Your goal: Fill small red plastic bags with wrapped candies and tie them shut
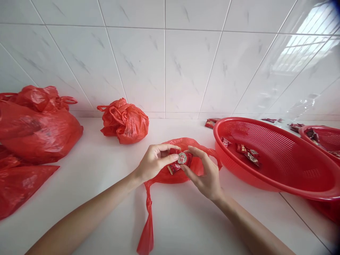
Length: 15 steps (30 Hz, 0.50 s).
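A small red wrapped candy (182, 158) with a round pale label is held between my two hands. My left hand (154, 161) pinches its left side with thumb and fingers. My right hand (207, 173) curves round its right side, thumb below and forefinger above. Beneath them a red plastic bag (197, 168) lies spread open on the white counter. Another wrapped candy (174, 168) shows inside the bag, partly covered by the held one. One twisted bag handle (148, 209) trails toward me.
A big red mesh basket (287, 170) with several wrapped candies (249, 155) stands at right; a second red basket (321, 132) is beyond it. A tied red bag (127, 122) and fuller bags (39, 124) sit at left. A tiled wall (191, 63) rises behind.
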Each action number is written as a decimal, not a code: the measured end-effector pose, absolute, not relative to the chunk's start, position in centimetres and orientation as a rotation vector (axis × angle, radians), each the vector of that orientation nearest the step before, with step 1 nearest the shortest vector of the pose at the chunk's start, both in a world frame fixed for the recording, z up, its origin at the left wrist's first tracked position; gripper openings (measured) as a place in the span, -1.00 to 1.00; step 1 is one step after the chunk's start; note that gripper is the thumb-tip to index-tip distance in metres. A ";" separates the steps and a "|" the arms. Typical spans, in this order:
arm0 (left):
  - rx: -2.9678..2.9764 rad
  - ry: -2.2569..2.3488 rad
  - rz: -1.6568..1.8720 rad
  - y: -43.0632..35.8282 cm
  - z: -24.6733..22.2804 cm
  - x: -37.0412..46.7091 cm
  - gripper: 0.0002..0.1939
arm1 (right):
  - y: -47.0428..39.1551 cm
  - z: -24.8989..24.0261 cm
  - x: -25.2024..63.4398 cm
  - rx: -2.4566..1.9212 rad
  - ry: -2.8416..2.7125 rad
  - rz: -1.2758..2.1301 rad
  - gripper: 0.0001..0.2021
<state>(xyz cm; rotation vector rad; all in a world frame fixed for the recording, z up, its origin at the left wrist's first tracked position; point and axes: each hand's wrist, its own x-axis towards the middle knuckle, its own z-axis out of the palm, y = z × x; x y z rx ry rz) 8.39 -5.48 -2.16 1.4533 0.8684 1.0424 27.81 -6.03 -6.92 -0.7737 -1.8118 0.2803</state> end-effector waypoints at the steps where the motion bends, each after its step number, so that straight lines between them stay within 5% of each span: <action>1: 1.455 0.860 1.044 -5.5 -2.1 8.4 -0.74 | -6.0 -6.9 27.8 -0.772 -1.811 0.254 -0.49; 15: 1.483 0.928 1.246 -5.1 -2.2 7.4 -0.78 | -6.0 -6.7 27.9 -0.798 -1.807 0.129 -0.61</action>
